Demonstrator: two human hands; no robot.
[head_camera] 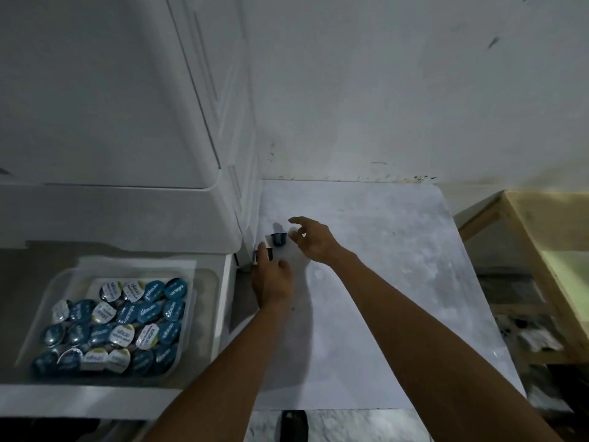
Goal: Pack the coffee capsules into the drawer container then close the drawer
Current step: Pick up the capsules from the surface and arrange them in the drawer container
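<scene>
A clear plastic container sits in the open white drawer at the lower left, filled with several blue and white coffee capsules lying lids up. On the pale table, close to the cabinet, stands a dark blue capsule upside down. My right hand hovers just right of it with fingers spread, not touching it. My left hand reaches below it, fingertips at a small dark capsule that they partly hide; whether it is gripped I cannot tell.
A tall white cabinet rises above the drawer on the left. A white wall backs the table. A wooden shelf frame stands beyond the table's right edge, with clutter low on the floor.
</scene>
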